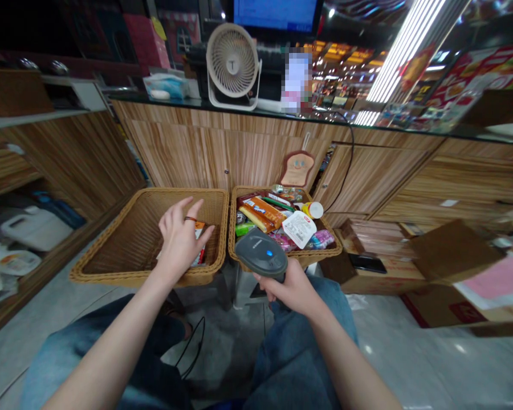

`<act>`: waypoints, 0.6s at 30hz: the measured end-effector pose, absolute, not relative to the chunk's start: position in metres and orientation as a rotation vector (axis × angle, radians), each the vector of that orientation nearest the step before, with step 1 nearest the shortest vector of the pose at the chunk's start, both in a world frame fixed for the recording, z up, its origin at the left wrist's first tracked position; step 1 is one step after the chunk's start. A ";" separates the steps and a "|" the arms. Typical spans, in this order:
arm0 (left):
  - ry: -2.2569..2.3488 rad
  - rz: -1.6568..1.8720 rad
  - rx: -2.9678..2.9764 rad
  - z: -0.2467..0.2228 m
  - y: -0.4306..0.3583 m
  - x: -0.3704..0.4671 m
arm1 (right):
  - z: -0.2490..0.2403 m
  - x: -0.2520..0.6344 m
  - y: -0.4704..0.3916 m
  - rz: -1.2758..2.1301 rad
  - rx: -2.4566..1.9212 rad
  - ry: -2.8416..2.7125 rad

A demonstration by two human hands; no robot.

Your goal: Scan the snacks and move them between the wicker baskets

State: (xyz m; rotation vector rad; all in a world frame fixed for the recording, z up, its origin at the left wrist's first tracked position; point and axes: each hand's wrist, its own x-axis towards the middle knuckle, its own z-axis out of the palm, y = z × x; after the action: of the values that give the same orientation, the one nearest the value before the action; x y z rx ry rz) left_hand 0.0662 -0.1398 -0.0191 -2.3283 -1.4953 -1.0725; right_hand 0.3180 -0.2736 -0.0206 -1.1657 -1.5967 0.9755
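Observation:
My left hand (pixel 182 236) hovers over the right part of the left wicker basket (pixel 123 228), fingers spread and holding nothing. Partly hidden behind it, a small orange and white packet (pixel 200 250) lies in that basket. My right hand (pixel 293 285) grips a dark grey barcode scanner (pixel 263 250) with a blue light on top. The scanner's head is over the front edge of the right wicker basket (pixel 336 246). Packaged snacks fill this basket, among them an orange and brown packet (pixel 265 213), a white labelled tub (pixel 299 229) and a yellow container with a white lid (pixel 313 209).
A wood-panelled counter (pixel 175 142) stands behind the baskets, with a white fan (pixel 233 68) and a monitor (pixel 276 14) on it. At right, a black phone (pixel 367 263) lies on a cardboard box (pixel 380 282). A black cable (pixel 194 347) loops on the floor.

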 end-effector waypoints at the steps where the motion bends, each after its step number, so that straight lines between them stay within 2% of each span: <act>1: -1.461 -1.076 -2.357 -0.017 -0.141 0.070 | -0.019 0.319 -0.274 0.943 -1.139 -1.610; 11: -1.073 -1.155 -2.673 -0.023 -0.168 0.162 | -0.030 0.331 -0.284 0.705 -0.993 -1.686; 18: -1.130 -1.256 -2.599 -0.038 -0.166 0.221 | -0.026 0.337 -0.285 0.724 -0.910 -1.720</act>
State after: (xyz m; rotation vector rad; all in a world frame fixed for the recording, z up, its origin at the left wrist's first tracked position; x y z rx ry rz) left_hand 0.2208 -0.1661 -0.0383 -2.5992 -1.1300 -1.2562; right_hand 0.3367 -0.2851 -0.0255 -0.9102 -1.7200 0.7235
